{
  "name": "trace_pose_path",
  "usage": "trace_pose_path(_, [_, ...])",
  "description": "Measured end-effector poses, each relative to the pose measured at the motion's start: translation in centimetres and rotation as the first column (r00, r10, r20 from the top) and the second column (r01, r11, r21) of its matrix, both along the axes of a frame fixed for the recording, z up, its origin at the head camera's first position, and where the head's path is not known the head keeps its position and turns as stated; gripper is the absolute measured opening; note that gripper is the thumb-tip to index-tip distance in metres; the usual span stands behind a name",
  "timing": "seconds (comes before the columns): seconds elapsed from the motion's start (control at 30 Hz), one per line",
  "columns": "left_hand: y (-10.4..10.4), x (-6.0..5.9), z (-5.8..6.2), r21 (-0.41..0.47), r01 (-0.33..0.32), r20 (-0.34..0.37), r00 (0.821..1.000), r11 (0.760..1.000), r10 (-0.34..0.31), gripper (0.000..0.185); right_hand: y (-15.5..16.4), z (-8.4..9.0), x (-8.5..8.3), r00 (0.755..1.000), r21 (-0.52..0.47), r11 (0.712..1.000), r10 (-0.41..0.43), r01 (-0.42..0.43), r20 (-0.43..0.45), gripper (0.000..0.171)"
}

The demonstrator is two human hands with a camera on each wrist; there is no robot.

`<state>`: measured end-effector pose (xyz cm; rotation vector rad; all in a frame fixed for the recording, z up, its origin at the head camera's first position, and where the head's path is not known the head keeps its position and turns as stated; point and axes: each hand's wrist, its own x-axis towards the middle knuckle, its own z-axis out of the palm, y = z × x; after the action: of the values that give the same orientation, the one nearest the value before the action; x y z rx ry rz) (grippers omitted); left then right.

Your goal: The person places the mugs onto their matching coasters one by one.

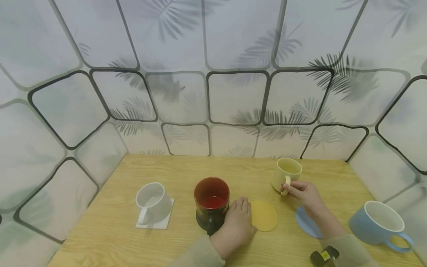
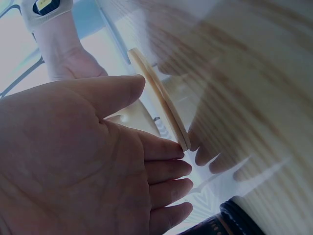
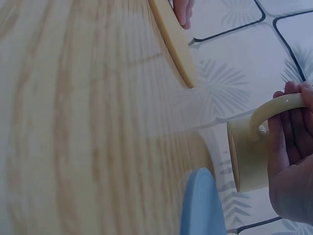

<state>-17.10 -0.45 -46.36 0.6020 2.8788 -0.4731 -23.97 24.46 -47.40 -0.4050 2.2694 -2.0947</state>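
My right hand (image 1: 308, 198) pinches the handle of a pale yellow mug (image 3: 249, 156) toward the back right of the table. In the right wrist view a gap shows between the mug's base and the tabletop, so it appears slightly raised. My left hand (image 1: 237, 224) lies beside a round yellow coaster (image 1: 264, 216), its fingers extended forward. In the left wrist view the thumb and index finger (image 2: 166, 148) are at the coaster's edge. Just left of that hand stands a black mug (image 1: 210, 211) with a red inside. A round blue coaster (image 1: 307, 222) lies partly behind my right forearm.
A white mug (image 1: 156, 205) sits on a square white coaster (image 1: 162, 223) at the left. Near the right edge of the wooden table (image 1: 133, 252) stands a blue mug (image 1: 373, 226), its handle toward the front right. A patterned backdrop (image 1: 238, 96) encloses the back and sides.
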Motion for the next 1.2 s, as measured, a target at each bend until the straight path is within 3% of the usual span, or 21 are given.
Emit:
trace_pose_path(0.7, [-0.2, 0.3, 0.4, 0.054, -0.015, 0.039, 0.999, 0.998, 0.013, 0.081, -1.2, 1.5, 1.7, 0.999, 0.013, 1.0, 0.0, 0.0, -0.042, 0.018])
trace_pose_path(1.2, [-0.2, 0.5, -0.1, 0.048, -0.018, 0.024, 1.0, 0.999, 0.017, 0.081, -2.0, 1.6, 3.9, 0.997, 0.05, 0.998, 0.029, -0.026, -0.072, 0.017])
